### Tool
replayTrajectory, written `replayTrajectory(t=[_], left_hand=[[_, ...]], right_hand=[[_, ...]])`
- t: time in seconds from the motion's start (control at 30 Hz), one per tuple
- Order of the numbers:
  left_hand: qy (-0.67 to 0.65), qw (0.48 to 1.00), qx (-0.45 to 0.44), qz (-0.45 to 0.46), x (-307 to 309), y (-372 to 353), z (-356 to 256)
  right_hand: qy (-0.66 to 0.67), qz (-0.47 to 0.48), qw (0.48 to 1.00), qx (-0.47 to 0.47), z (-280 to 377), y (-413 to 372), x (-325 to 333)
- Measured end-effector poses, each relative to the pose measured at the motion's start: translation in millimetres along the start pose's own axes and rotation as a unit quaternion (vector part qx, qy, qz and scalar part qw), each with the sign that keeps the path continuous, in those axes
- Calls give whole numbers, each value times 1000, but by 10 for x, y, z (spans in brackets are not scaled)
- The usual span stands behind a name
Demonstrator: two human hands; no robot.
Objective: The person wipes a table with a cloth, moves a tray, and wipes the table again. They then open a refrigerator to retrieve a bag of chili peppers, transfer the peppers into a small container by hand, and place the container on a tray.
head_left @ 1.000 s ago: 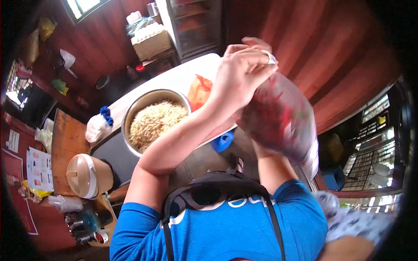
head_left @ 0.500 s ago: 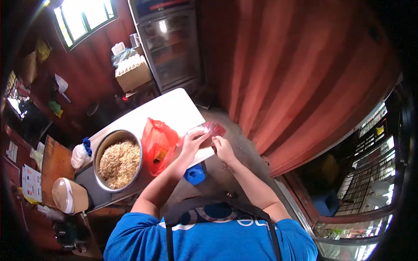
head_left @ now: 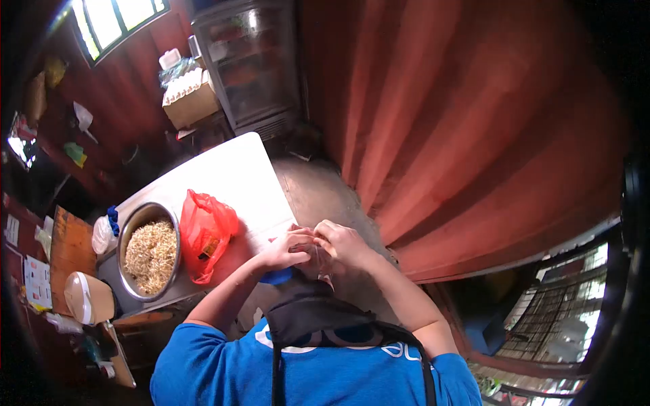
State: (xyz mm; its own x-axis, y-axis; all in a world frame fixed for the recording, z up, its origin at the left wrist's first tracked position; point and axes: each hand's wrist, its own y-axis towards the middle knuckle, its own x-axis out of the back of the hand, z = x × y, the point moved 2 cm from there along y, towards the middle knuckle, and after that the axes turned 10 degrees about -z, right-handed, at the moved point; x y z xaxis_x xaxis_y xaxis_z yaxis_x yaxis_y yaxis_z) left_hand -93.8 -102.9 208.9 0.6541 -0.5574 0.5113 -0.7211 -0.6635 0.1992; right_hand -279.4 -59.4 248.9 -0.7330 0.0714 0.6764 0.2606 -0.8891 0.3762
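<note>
My left hand (head_left: 288, 250) and my right hand (head_left: 342, 243) meet just off the near right corner of the white table (head_left: 247, 169). Their fingers are closed on a clear plastic bag (head_left: 323, 265), which hangs down between them. What the bag contains, if anything, I cannot make out. To the left of my hands a red plastic bag (head_left: 203, 227) lies crumpled on the table, with a dark and yellow patch showing on it. Beside it stands a large metal pot (head_left: 177, 252), filled with pale, stringy food (head_left: 150, 257).
A beige lidded bucket (head_left: 98, 298) and a white bundle (head_left: 103, 237) with blue on it stand left of the pot. Behind the table are a glass-door fridge (head_left: 247, 74) and a cardboard box (head_left: 193, 107) with white items on top. A red corrugated wall (head_left: 460, 135) rises to the right.
Both hands have come closer together and nearer my body, bringing the clear plastic bag along; it now hangs below the fingers. My view has shifted, so the table appears further left.
</note>
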Motion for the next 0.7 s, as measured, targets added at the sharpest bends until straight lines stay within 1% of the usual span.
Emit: replayTrajectory(t=[0.03,0.07,0.13,0.17,0.2,0.27,0.3,0.33,0.4,0.43,0.5,0.53,0.57,0.6,0.63,0.67,0.7], left_hand=[[-30,999,0,42,49,71,46],[-37,999,12,31,66,110,70],[-106,993,46,32,72,137,142],[-187,973,130,47,37,119,246],[-192,971,139,31,38,143,309],[-261,952,161,14,101,302,407],[-262,950,169,1,112,354,550],[-300,933,199,-27,142,475,528],[-172,977,122,-14,323,732,632],[-171,977,127,-23,410,846,669],[-325,920,199,-96,504,945,682],[-347,911,191,-112,510,970,815],[-358,897,223,-132,530,915,891],[-366,883,250,-155,616,897,878],[-400,853,280,-185,634,852,912],[-408,831,288,-244,654,818,913],[-411,830,255,-276,675,796,967]], right_hand=[[53,69,996,2,-41,109,86],[59,86,995,4,-123,218,141],[51,192,978,68,-285,423,142],[72,220,971,64,-373,530,114],[77,237,966,72,-480,631,73],[95,267,953,105,-692,893,51],[108,255,952,130,-775,1043,66],[116,271,946,132,-846,1141,80],[107,283,943,137,-1015,1481,104],[111,289,940,144,-1108,1641,87],[101,268,941,180,-1259,1863,6],[101,259,939,200,-1277,1963,-54],[80,246,940,224,-1268,2070,-109],[90,254,932,243,-1258,2173,-195],[110,204,936,267,-1257,2255,-283],[135,156,935,290,-1237,2337,-382],[148,116,933,307,-1202,2411,-491]])
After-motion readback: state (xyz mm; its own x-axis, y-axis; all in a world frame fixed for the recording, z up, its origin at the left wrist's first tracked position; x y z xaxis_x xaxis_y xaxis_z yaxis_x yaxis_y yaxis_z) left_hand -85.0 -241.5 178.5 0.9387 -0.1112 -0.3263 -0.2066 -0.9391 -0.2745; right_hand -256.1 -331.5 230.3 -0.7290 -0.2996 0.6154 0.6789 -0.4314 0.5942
